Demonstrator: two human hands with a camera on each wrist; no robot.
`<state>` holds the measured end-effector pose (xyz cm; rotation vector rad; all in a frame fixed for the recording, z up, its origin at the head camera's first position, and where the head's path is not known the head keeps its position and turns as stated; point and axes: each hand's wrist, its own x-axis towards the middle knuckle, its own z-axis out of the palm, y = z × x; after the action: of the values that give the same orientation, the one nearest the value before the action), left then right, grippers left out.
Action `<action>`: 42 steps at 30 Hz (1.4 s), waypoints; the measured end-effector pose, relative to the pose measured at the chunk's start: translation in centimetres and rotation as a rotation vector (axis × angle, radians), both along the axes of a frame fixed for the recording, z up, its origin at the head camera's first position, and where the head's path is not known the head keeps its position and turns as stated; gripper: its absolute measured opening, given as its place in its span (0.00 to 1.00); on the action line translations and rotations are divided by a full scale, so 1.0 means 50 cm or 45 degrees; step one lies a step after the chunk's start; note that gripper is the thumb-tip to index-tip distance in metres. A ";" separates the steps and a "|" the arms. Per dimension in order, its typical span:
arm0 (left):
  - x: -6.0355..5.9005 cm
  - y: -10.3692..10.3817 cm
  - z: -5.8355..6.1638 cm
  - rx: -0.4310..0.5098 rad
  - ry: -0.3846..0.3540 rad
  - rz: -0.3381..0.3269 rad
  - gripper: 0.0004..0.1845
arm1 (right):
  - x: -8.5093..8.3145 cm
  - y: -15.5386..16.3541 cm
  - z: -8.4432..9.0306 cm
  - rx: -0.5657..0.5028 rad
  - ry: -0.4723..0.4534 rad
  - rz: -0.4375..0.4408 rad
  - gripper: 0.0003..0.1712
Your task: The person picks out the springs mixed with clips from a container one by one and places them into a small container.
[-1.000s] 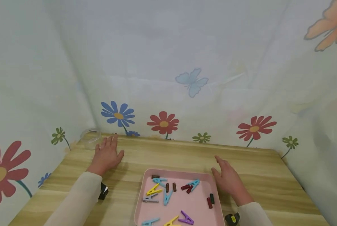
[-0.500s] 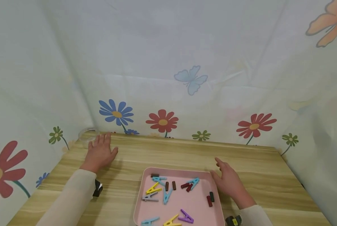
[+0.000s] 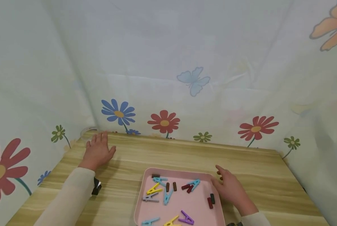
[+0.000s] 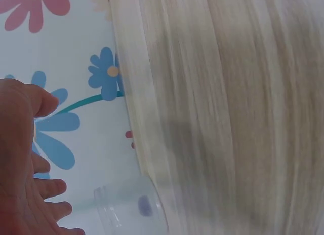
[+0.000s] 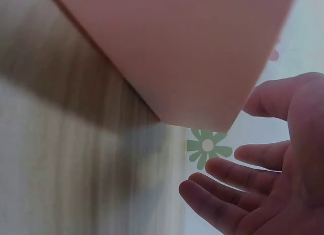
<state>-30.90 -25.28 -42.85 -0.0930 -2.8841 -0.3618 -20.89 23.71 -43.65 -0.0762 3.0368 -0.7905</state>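
My left hand (image 3: 98,150) reaches over the far left of the table, its fingers straight and holding nothing. Just beyond its fingertips stands a clear plastic jar (image 4: 131,207), partly hidden by the hand in the head view. At the right side of a pink tray (image 3: 182,172) is my right hand (image 3: 232,190), its fingers loosely bent with nothing in them. Its thumb is near the tray's right rim; whether it touches I cannot tell. The tray holds several plastic clothespins, including a purple one (image 3: 186,217), a yellow one (image 3: 154,189) and a grey one (image 3: 150,197).
Among the clothespins lie small coil-like pieces: brown ones (image 3: 174,186), dark red ones (image 3: 210,203) and a dark green one (image 3: 212,198). A flower-printed cloth (image 3: 163,62) closes off the wooden table (image 3: 168,150) at the back and sides.
My left hand has moved left, nearer the jar, covering more of it. The right hand has dropped slightly along the tray's side, its fingers bending a little more. The tray's contents look unchanged.
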 end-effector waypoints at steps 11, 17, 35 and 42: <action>-0.015 -0.029 -0.026 0.036 -0.043 0.035 0.42 | 0.008 0.000 -0.016 -0.028 -0.021 0.000 0.33; -0.018 -0.036 -0.022 0.055 -0.047 0.041 0.43 | 0.012 -0.002 -0.020 -0.016 -0.001 -0.005 0.31; -0.029 -0.077 -0.031 0.062 -0.030 0.098 0.45 | 0.015 -0.012 -0.024 0.040 -0.159 -0.050 0.33; -0.042 -0.081 -0.031 0.090 0.006 0.110 0.44 | 0.015 -0.011 -0.026 0.053 -0.170 -0.065 0.33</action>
<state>-33.01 -29.31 -44.42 0.0432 -2.8562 -0.4465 -20.13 23.15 -44.95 0.0528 2.9382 -0.7049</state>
